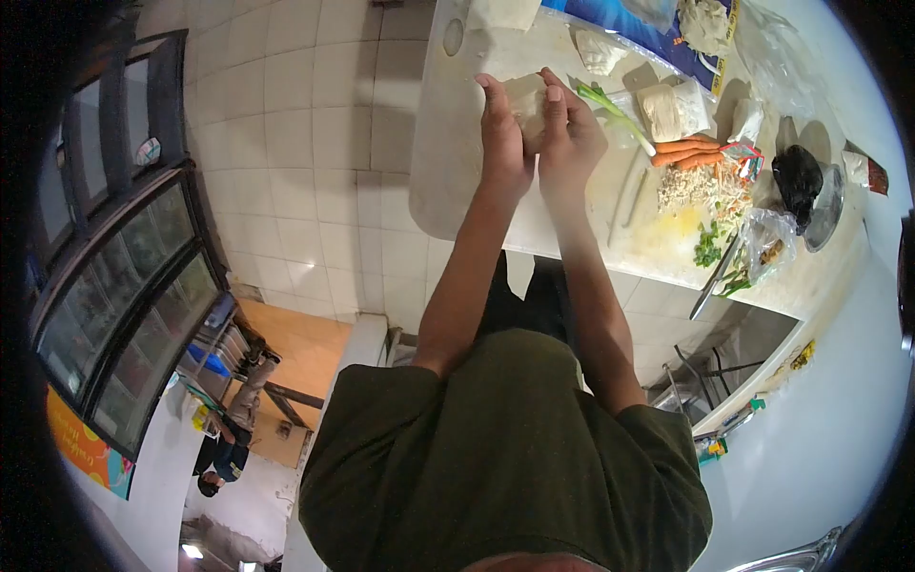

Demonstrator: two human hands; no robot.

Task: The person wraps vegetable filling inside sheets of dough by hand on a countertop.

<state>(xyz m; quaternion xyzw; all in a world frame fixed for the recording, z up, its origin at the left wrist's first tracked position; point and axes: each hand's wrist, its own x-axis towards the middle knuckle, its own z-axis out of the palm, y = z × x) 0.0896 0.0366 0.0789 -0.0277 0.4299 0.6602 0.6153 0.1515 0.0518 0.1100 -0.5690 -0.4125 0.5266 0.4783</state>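
Between my two hands is a pale, flat wrapper stack [526, 103], held above the white table. My left hand [502, 143] grips its left side with the thumb pointing up. On the right side, my right hand [569, 138] has its thumb over the near face and its fingers behind. A green onion [618, 114] lies just right of my right hand. Farther right are another pale stack [672, 110], orange carrots [688, 153] and a pile of chopped pieces [688, 189].
A knife [715, 278] lies at the table's near edge beside a clear plastic bag [765, 240]. A black bag [798, 181] rests by a metal bowl [825, 210]. Blue packaging [634, 33] lies at the far side. Another person [229, 443] is at lower left.
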